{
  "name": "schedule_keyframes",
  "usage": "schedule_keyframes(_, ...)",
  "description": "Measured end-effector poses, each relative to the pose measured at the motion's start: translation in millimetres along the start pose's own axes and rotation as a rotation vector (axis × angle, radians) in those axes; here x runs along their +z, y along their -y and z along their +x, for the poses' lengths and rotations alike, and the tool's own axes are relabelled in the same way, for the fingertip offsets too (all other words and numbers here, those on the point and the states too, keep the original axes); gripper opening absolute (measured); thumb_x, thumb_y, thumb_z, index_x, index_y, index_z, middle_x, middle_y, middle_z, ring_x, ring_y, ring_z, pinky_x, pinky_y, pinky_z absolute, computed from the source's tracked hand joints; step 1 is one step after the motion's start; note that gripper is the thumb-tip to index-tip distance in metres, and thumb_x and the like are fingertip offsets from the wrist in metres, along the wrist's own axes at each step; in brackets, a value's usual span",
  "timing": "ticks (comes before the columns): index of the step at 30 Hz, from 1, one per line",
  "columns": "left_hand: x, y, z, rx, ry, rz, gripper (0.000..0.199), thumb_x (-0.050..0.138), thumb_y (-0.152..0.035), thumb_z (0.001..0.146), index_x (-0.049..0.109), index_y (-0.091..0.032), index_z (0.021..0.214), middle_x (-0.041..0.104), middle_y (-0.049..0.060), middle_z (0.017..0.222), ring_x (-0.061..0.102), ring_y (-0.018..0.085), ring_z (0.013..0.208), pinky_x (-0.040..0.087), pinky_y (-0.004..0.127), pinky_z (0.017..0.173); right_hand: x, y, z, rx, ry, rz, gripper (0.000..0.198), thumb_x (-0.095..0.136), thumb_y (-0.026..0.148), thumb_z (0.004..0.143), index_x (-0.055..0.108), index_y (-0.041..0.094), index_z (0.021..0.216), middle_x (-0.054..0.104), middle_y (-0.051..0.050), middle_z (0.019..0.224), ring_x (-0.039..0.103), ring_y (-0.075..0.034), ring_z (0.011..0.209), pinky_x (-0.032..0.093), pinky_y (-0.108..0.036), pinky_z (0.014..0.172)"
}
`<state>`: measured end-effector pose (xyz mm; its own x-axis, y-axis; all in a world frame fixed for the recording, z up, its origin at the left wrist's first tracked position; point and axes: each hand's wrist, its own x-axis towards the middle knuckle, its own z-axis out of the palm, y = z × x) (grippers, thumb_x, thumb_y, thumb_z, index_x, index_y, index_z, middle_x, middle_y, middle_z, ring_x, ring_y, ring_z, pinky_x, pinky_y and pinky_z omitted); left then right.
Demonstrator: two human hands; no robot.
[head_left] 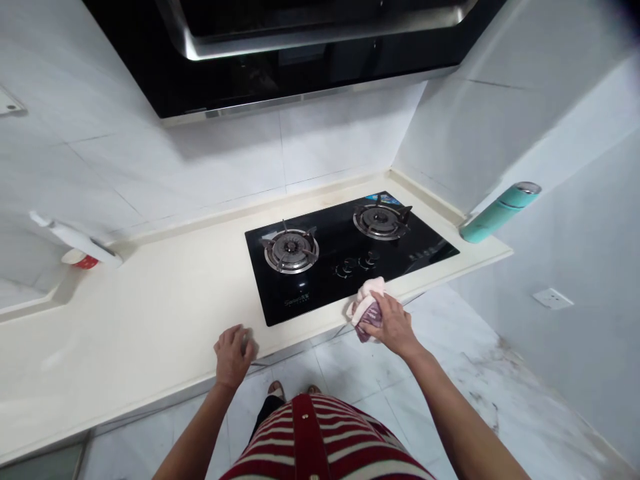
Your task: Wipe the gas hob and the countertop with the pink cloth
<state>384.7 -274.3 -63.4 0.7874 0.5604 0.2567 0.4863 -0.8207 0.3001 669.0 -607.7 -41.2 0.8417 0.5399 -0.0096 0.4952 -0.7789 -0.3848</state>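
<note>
My right hand grips a bunched pink and purple cloth at the front edge of the counter, just by the near rim of the black gas stove. Part of the cloth hangs over the counter's edge. To the left of the stove, my left hand rests on the pale countertop near its front edge, fingers loosely bent and nothing in them. Two round burners with pan supports stand on the glass, the left burner and the right burner. Two knobs sit between them.
A teal flask stands at the counter's right end by the wall. Overhead hangs a black range hood. At the far left, a white upright object and a red-and-white cup stand against the wall.
</note>
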Motion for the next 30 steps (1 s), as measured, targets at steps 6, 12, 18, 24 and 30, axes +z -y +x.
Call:
schedule_keyframes(6, -4.3, -9.7, -3.2, -0.031, 0.022, -0.046, 0.033, 0.058, -0.032, 0.088, 0.064, -0.024, 0.119, 0.058, 0.012, 0.130, 0.050, 0.030, 0.122, 0.040, 0.047, 0.100, 15.6, -20.6, 12.6, -0.077, 0.289, -0.182, 0.096, 0.070, 0.054, 0.074, 0.025, 0.029, 0.156, 0.023, -0.014, 0.163, 0.020, -0.035, 0.149, 0.029, -0.053, 0.109)
schedule_keyframes(12, 4.9, -103.0, 21.1, 0.226, 0.106, -0.239, 0.047, 0.063, -0.027, 0.084, 0.055, -0.023, 0.130, 0.052, 0.013, 0.139, 0.045, 0.030, 0.131, 0.036, 0.049, 0.109, -8.1, -9.8, 37.0, -0.225, 0.267, -0.269, 0.094, 0.083, 0.034, 0.064, 0.042, 0.024, 0.148, 0.051, -0.016, 0.140, 0.047, -0.035, 0.127, 0.035, -0.045, 0.103)
schedule_keyframes(18, 38.6, -211.0, 42.6, 0.441, 0.371, -0.381, 0.074, 0.070, -0.028, 0.077, 0.041, -0.024, 0.144, 0.042, 0.015, 0.149, 0.039, 0.034, 0.136, 0.033, 0.052, 0.111, -1.7, 38.4, 35.0, -0.156, 0.307, -0.271, 0.095, 0.087, 0.046, 0.060, 0.046, 0.018, 0.141, 0.053, -0.018, 0.129, 0.053, -0.033, 0.115, 0.036, -0.044, 0.099)
schedule_keyframes(24, 73.7, -237.2, 39.8, 0.383, 0.457, -0.180, 0.093, 0.083, -0.041, 0.066, 0.038, -0.025, 0.146, 0.043, 0.016, 0.146, 0.043, 0.037, 0.129, 0.037, 0.053, 0.103, -3.2, 20.6, 18.9, -0.104, 0.420, -0.073, 0.102, 0.078, 0.045, 0.069, 0.027, 0.024, 0.154, 0.043, -0.015, 0.142, 0.045, -0.029, 0.128, 0.037, -0.040, 0.101)
schedule_keyframes(30, 92.9, -261.4, 57.6, 0.355, 0.398, -0.099, 0.079, 0.077, -0.038, 0.075, 0.041, -0.021, 0.143, 0.051, 0.016, 0.134, 0.048, 0.035, 0.118, 0.037, 0.052, 0.098, -17.9, -2.7, 35.7, -0.225, 0.419, -0.297, 0.085, 0.063, 0.014, 0.076, 0.032, 0.030, 0.153, 0.044, -0.012, 0.147, 0.043, -0.031, 0.126, 0.034, -0.046, 0.100)
